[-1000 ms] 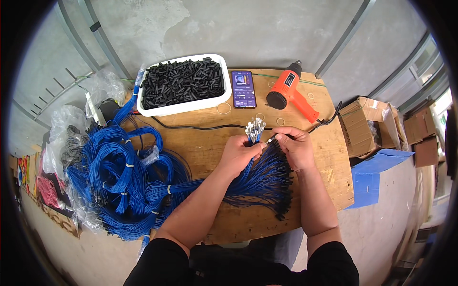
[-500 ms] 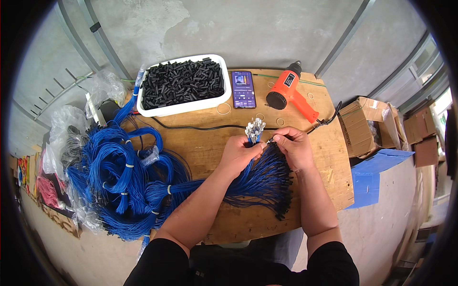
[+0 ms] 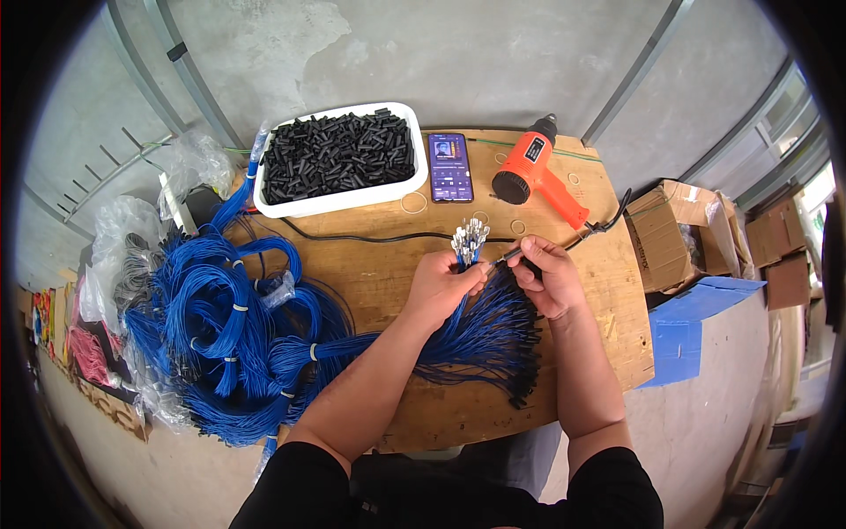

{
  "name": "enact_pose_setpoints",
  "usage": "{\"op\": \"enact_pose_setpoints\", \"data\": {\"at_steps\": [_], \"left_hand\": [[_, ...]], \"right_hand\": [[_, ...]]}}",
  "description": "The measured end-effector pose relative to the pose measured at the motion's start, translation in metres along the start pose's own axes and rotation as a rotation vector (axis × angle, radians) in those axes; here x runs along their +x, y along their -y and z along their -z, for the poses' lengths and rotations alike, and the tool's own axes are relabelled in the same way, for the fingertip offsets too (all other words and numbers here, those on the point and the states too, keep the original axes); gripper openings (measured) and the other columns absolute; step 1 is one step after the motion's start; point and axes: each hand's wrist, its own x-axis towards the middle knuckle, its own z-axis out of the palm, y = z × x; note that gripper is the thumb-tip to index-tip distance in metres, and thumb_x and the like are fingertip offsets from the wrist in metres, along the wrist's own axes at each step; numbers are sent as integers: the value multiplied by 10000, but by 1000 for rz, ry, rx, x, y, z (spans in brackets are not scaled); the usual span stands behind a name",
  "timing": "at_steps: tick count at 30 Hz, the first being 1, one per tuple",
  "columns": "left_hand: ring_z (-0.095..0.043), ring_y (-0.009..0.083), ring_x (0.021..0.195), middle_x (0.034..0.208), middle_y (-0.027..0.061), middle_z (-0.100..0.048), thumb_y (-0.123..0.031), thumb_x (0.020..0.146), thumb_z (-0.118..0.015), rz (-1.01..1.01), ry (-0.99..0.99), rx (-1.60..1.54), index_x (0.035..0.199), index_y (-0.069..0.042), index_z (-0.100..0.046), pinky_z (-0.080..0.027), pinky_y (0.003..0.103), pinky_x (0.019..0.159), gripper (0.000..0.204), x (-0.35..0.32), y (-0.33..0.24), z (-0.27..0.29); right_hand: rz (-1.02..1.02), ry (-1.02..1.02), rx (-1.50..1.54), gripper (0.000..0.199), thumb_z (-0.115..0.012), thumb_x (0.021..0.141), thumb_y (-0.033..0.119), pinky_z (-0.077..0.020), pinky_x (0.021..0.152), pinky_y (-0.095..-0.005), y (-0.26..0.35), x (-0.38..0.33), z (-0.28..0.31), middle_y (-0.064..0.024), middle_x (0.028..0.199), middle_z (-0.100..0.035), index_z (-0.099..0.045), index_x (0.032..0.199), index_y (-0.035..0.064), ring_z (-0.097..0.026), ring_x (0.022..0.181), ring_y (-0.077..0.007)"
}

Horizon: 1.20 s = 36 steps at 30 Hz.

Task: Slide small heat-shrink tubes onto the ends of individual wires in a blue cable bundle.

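Observation:
A bundle of blue wires with bare silvery terminals (image 3: 470,236) stands upright in my left hand (image 3: 438,289), whose fingers are closed round it. Just to the right, my right hand (image 3: 555,275) pinches a short black sleeve (image 3: 511,255), which points toward the left fingertips. What lies inside the sleeve is too small to make out. Beneath and between my hands, a fan of blue wires with black-sleeved ends (image 3: 493,331) spreads over the wooden table (image 3: 599,353). Large coiled blue wire bundles (image 3: 220,309), tied with pale bands, lie to the left.
A white tub (image 3: 339,205) full of short black sleeves stands at the back, beside a lit phone (image 3: 451,167). An orange heat gun (image 3: 533,167) lies at the back right, near its black cord (image 3: 379,237) and several rubber bands. Cardboard boxes (image 3: 665,234) sit off the right edge.
My right hand has shifted slightly right and turned, and more of the black sleeve shows between its fingers and my left hand. The left hand has stayed nearly still.

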Motion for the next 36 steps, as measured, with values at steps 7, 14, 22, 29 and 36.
{"op": "enact_pose_setpoints", "data": {"at_steps": [7,14,22,29,36], "left_hand": [[-574,75,664,770,42,-648,-84,911,-687,-7,-8,17,912,39,-668,-463,227,601,124,-2,-1,-1],[-610,103,708,826,62,-670,-85,902,-712,8,3,29,946,19,-679,-500,241,653,118,-1,1,2],[-579,76,663,769,40,-652,-91,903,-695,-15,-12,25,928,37,-682,-468,227,603,131,-1,-1,-2],[-561,47,680,776,-3,-649,-111,908,-704,-69,-88,242,969,21,-702,-455,213,614,145,2,7,4],[-555,35,697,822,-16,-648,-103,926,-682,-78,-15,243,1090,16,-697,-464,208,628,203,-1,1,0]], "right_hand": [[-42,49,-50,176,-617,984,152,-288,450,-173,0,-1,-1,-67,812,-661,-641,1008,-20,-433,557,-60],[-40,51,-46,158,-628,976,139,-296,456,-174,-2,1,0,-65,811,-665,-643,996,-18,-442,564,-61],[-21,57,-100,120,-639,964,116,-312,468,-171,-4,1,0,-66,814,-677,-642,966,-4,-451,570,-65],[152,-169,-80,114,-640,965,129,-279,459,-173,1,1,-2,-21,753,-623,-645,912,28,-440,554,-44],[239,-134,-67,70,-664,941,88,-271,471,-177,-2,0,-6,3,753,-605,-651,938,19,-408,549,-32]]}}
